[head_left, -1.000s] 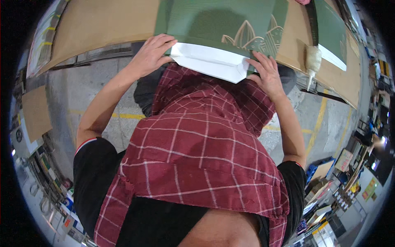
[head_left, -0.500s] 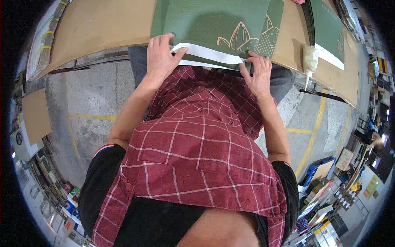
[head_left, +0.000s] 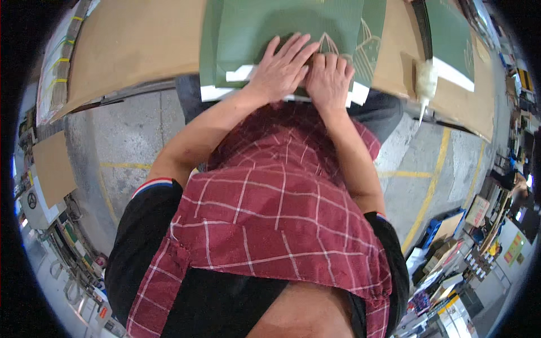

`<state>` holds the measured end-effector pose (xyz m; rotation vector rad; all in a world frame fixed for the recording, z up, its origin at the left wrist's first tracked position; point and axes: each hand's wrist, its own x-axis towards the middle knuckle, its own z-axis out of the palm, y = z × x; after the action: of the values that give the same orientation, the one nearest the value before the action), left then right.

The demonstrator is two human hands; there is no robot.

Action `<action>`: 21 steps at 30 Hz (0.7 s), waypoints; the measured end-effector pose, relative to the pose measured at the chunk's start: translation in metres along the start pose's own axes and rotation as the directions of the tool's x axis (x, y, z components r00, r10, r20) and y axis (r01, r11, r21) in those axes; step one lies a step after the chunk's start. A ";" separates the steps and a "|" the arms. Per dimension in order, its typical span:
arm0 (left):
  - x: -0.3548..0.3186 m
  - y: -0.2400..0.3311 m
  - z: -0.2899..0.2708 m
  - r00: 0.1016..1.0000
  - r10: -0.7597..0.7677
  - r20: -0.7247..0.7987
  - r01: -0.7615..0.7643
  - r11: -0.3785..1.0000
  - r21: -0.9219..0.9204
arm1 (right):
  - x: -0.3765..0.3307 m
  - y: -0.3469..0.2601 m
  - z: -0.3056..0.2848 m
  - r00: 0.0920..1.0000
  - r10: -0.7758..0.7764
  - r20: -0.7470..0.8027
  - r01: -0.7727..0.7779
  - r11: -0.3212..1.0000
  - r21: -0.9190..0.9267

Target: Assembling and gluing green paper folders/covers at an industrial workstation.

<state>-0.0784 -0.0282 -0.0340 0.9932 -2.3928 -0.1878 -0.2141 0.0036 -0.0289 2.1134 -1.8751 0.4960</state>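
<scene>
A dark green printed paper piece (head_left: 242, 34) with pale line drawings, which looks like a paper bag, lies at the table's front edge. White strips (head_left: 239, 74) show along its near end, at the left of my hands and below them. My left hand (head_left: 280, 67) lies flat on the green paper, fingers spread and pointing away to the right. Close beside it, my right hand (head_left: 329, 84) rests on the same paper with its fingers bent under. Its fingertips are hidden, so whatever they pinch does not show.
To the right stands a whitish squeeze bottle (head_left: 426, 79), nozzle toward me over the table edge. Beyond it lies another green sheet (head_left: 451, 39) with a white border. Brown board (head_left: 135, 39) covers the table. A banded stack (head_left: 61, 67) sits at the far left.
Both hands have come together from the ends of the folded white strip and now press on the paper. The near end lies flatter, with white edges showing at both corners.
</scene>
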 end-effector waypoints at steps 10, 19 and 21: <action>-0.033 -0.049 -0.022 0.983 0.027 0.179 -0.076 0.959 0.274 | -0.023 0.001 0.013 0.977 -0.207 -0.042 0.211 0.969 0.126; -0.018 -0.042 -0.019 0.990 -0.080 0.112 0.062 0.986 0.155 | -0.053 0.040 -0.016 0.964 0.185 0.193 -0.215 0.965 0.149; -0.018 -0.044 -0.023 0.989 -0.055 0.134 0.034 0.988 0.150 | -0.046 0.034 -0.017 0.950 0.197 0.240 -0.241 0.956 0.169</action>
<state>-0.0286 -0.0462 -0.0365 1.1355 -2.5418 -0.0990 -0.2535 0.0478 -0.0343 2.1686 -2.2925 0.5319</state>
